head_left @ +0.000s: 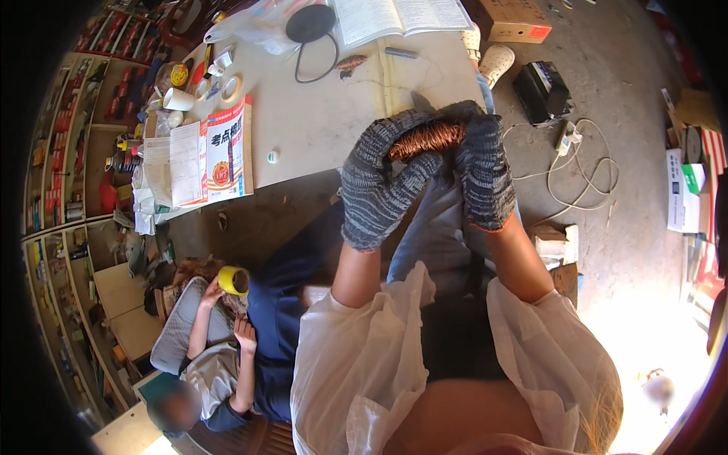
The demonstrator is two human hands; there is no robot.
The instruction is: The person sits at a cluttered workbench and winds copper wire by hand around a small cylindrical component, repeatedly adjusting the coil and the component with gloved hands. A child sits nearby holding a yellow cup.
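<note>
A bundle of copper wire (pixel 428 142), reddish brown and tightly wound, is held up between my two hands, just off the near edge of the table. My left hand (pixel 385 178), in a grey striped knit glove, curls round its left end with the thumb below. On the other end my right hand (pixel 485 171), gloved alike, closes its fingers, and these hide that end. A dark piece (pixel 422 100) sticks up behind the gloves; what it is I cannot make out. Farther back on the table lies a smaller brownish wound piece (pixel 351 62).
The pale table (pixel 303 136) bears an open book (pixel 402 17), a black disc with a cable loop (pixel 310 24), tape rolls and a red-and-white booklet (pixel 227 152). A seated person (pixel 220 371) at lower left holds yellow tape (pixel 233 280). A white cable (pixel 607 182) loops across the right floor.
</note>
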